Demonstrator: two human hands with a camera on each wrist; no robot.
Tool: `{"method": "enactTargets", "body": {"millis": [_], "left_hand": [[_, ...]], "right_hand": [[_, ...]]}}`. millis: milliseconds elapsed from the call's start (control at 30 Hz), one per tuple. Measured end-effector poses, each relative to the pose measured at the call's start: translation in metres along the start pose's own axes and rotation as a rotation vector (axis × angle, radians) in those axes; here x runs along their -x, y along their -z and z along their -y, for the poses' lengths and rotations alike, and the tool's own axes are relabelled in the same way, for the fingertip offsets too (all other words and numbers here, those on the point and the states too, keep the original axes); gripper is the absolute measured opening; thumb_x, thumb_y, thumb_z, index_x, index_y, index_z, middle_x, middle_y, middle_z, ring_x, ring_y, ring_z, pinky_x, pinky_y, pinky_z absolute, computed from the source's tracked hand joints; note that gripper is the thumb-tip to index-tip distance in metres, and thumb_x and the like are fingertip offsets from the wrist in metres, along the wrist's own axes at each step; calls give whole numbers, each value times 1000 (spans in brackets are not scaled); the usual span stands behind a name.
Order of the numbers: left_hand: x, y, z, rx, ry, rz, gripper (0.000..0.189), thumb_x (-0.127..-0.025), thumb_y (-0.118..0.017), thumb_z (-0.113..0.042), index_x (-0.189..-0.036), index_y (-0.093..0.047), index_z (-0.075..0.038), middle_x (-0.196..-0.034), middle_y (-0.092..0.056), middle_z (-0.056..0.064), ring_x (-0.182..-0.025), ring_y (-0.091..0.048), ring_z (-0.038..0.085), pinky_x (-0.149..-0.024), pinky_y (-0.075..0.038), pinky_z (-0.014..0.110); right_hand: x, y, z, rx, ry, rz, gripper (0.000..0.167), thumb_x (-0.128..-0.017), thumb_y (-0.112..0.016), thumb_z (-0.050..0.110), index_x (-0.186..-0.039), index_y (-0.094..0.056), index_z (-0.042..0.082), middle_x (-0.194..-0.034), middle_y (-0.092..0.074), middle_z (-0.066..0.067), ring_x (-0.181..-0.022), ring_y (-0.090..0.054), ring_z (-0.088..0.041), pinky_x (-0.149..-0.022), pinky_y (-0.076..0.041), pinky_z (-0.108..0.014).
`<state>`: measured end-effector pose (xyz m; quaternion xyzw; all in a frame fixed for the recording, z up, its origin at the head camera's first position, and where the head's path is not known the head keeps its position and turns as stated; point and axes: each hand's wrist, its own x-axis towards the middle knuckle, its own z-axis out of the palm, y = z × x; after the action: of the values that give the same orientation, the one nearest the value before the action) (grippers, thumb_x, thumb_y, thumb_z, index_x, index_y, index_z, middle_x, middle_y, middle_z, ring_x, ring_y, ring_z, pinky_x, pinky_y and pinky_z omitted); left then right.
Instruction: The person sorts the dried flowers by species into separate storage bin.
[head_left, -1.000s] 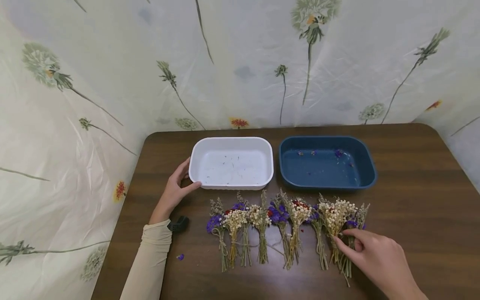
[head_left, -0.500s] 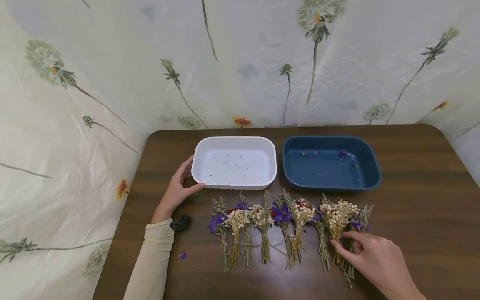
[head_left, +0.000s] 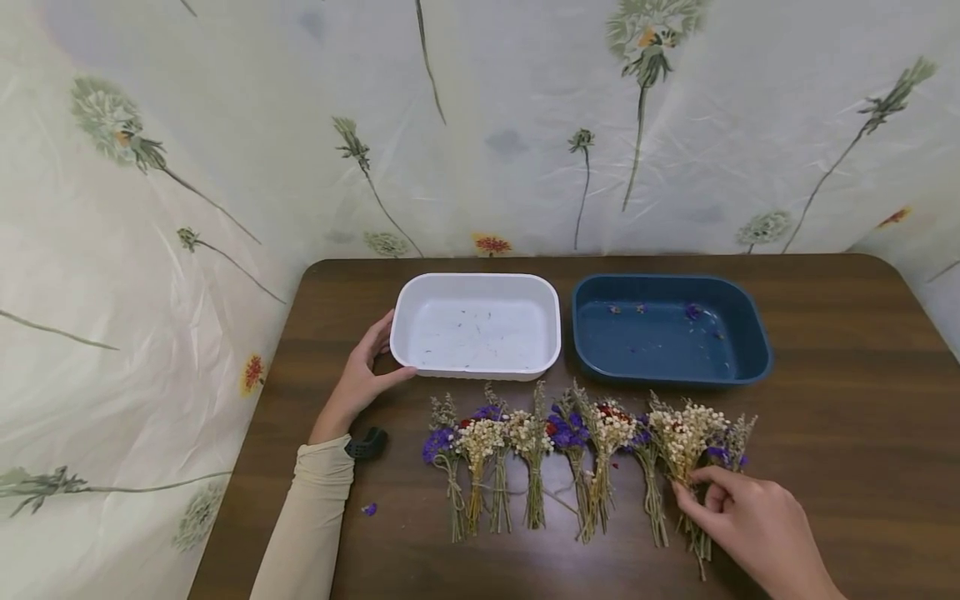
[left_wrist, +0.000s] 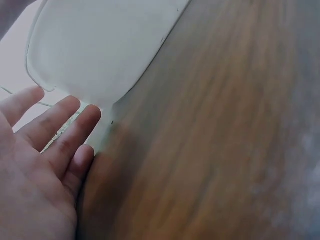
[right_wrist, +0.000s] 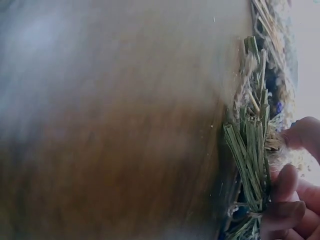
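Note:
My right hand (head_left: 750,517) pinches the stems of a tied bunch of white dried flowers (head_left: 686,433) between thumb and index finger. Close beside that bunch, partly behind the fingers, lies another with purple heads (head_left: 723,454); its cut green stems (right_wrist: 252,165) show near the fingers in the right wrist view. My left hand (head_left: 363,383) rests at the left end of a white plastic basin (head_left: 476,372), thumb at its front corner. In the left wrist view its fingers (left_wrist: 60,117) are spread and fairly straight, fingertips right at the basin's wall.
Several more tied dried bunches (head_left: 534,467) lie in a row before the basins. A dark blue basin (head_left: 671,379) with a few purple bits stands right of the white one. One loose purple blossom (head_left: 369,509) lies on the brown table (head_left: 840,400). A dandelion-print curtain (head_left: 480,125) hangs behind.
The head view has shifted slightly, so everything sits a little farther right in it. My right fingertips have settled on the white bunch's stems. The left hand stays at the white basin.

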<state>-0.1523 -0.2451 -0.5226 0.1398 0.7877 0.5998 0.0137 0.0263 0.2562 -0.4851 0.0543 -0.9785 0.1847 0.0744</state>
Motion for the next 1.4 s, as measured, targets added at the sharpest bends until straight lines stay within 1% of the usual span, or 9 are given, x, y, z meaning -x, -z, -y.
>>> {"method": "enactTargets", "body": {"millis": [233,433,667,733,800,933,1033,1233,1400], "left_hand": [[2,-1,-3,0,-1,0,97,-83,-82,4,-163,-32,-22,-159,-47,15,-143,-46,34,-107,-39,16],[1,-1,-5,0,-2,3,97,-83,-83,4,-162,-34,-22,-157,-49,15,-143,-46,34,-109,-39,18],[1,-1,-5,-7,13,4,95,-82,-83,2,-161,-36,-23,-155,-51,13,-142,-48,31,-114,-38,40],[1,-1,-5,-10,15,3,95,-82,-84,1,-161,-36,-23,-155,-51,12,-142,-48,30,-115,-38,43],[2,-1,-5,-12,16,1,95,-82,-84,1,-161,-36,-24,-154,-51,12,-141,-48,30,-114,-38,40],[2,-1,-5,-12,14,2,95,-83,-84,0,-161,-37,-25,-153,-52,12,-141,-49,29,-112,-40,27],[3,-1,-5,-12,14,3,95,-83,-84,0,-161,-36,-26,-153,-53,11,-140,-49,28,-110,-40,22],[3,-1,-5,-19,24,1,95,-83,-84,-1,-161,-36,-26,-155,-51,11,-142,-48,28,-115,-38,41],[2,-1,-5,-23,23,1,95,-82,-84,0,-161,-36,-25,-155,-51,11,-142,-48,28,-115,-37,47]], "right_hand": [[0,-1,1,-25,-85,99,17,-87,-82,31,-87,-78,14,-54,-45,16,-45,-32,0,-51,-29,-22],[0,-3,2,-73,-126,94,13,-86,-82,25,-83,-76,15,-57,-50,14,-47,-36,1,-52,-33,-23],[1,-3,5,-141,-161,51,17,-84,-85,27,-79,-73,17,-59,-53,14,-51,-45,5,-54,-40,-23],[1,-2,6,-161,-166,43,18,-85,-85,28,-78,-72,18,-59,-55,15,-52,-48,6,-54,-41,-22],[0,-2,6,-185,-171,31,19,-85,-86,29,-78,-71,20,-61,-57,15,-54,-50,6,-55,-41,-19],[0,-1,6,-237,-166,1,20,-84,-87,26,-76,-69,23,-64,-60,14,-57,-54,7,-56,-39,-12],[0,0,5,-245,-161,-3,20,-84,-87,25,-77,-68,24,-66,-63,14,-59,-57,8,-57,-40,-12],[1,1,6,-234,-216,55,19,-86,-85,27,-81,-70,17,-70,-71,8,-60,-63,8,-56,-48,-19],[2,3,7,-316,-246,73,18,-87,-85,23,-85,-71,11,-79,-74,0,-67,-62,11,-59,-51,-8]]}}
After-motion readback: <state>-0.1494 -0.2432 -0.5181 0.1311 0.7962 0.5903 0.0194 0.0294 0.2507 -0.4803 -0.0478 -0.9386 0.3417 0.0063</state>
